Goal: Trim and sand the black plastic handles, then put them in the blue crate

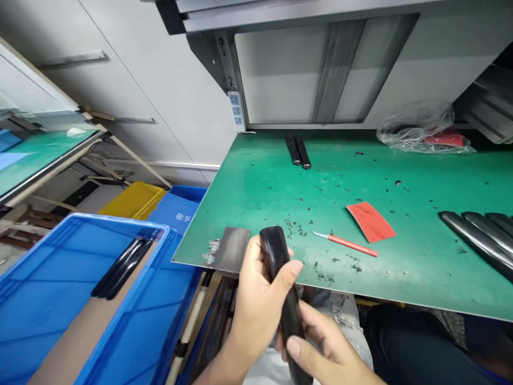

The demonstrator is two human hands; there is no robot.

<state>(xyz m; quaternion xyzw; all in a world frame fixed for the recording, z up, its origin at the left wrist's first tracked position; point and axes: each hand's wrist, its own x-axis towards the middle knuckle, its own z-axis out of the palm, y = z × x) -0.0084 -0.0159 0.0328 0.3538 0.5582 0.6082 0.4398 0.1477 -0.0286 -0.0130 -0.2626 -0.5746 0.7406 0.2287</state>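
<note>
My left hand (256, 305) grips a long, glossy black curved piece (276, 262), possibly a moulded handle, and holds it upright just below the near edge of the green work mat (360, 267). My right hand (324, 347) closes around the lower end of the same piece, partly hiding it. Beyond my hands, a red-handled craft knife (344, 244) lies on the mat next to a red rectangular sheet (371, 222). A dull metal plate (230, 248) sits at the mat's near corner, close to my left hand.
Several black curved pieces (476, 235) lie at the mat's right, and a black pair (298, 152) lies at the back. Black crumbs dot the mat. A blue crate (24, 289) holding black pieces stands left, beside a yellow bin (134, 200). A plastic bag (417, 133) sits back right.
</note>
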